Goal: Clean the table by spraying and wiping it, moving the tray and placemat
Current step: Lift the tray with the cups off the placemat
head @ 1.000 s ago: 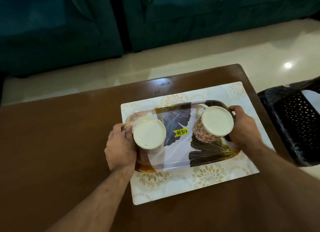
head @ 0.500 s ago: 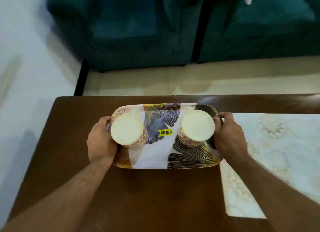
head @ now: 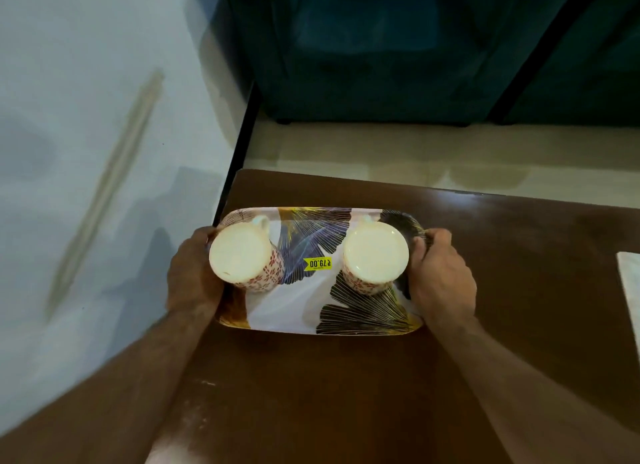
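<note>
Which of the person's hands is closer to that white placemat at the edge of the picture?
The right hand. It grips the tray's right end, on the side toward the placemat, with bare table between them. The left hand holds the tray's far end, farther away.

Two bare forearms, no sleeves; left hand [head: 192,276], right hand [head: 445,276] without rings or gloves.

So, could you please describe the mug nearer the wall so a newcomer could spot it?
On the brown wooden table sits a leaf-patterned oval tray carrying two upturned red-flowered white mugs. It is the one by the left hand, the mug left of the yellow price sticker.
</note>
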